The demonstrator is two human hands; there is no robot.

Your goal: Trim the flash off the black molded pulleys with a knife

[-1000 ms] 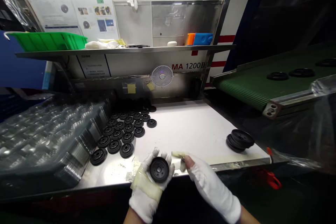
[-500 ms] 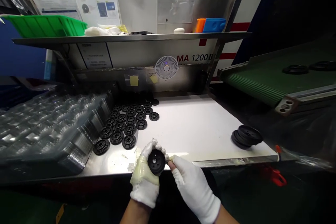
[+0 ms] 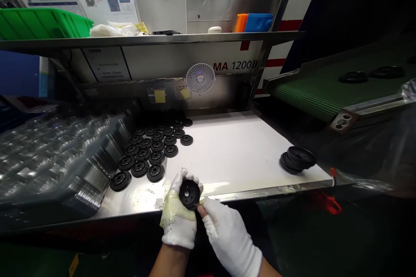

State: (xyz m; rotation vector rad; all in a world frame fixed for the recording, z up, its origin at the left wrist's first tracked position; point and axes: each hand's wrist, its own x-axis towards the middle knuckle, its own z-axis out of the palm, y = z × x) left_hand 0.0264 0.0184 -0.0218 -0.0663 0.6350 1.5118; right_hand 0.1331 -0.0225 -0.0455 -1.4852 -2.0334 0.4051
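Note:
A round black plastic wheel (image 3: 189,194) with small holes round its centre rests in my left hand (image 3: 178,216). That hand wears a white glove with yellowish tape over it, and its fingers curl round the wheel's far side. Close by on the right, my right hand (image 3: 224,231) is pinched at the wheel's lower right rim. Its glove is white too, with a bare thumb tip showing. Whatever lies between those fingertips is too small and hidden to make out. Both hands are just in front of the table's near edge.
Several black wheels (image 3: 143,154) lie in rows at the left of the white-topped table (image 3: 224,151). Clear plastic trays (image 3: 65,156) are stacked beside them. Two stacked black wheels (image 3: 297,159) sit at the right. A green conveyor belt (image 3: 312,95) carries more black parts.
The whole view has shifted, so the scene sits further left and slightly higher. My right fingertips have moved down along the wheel's rim, from its right side to its lower right.

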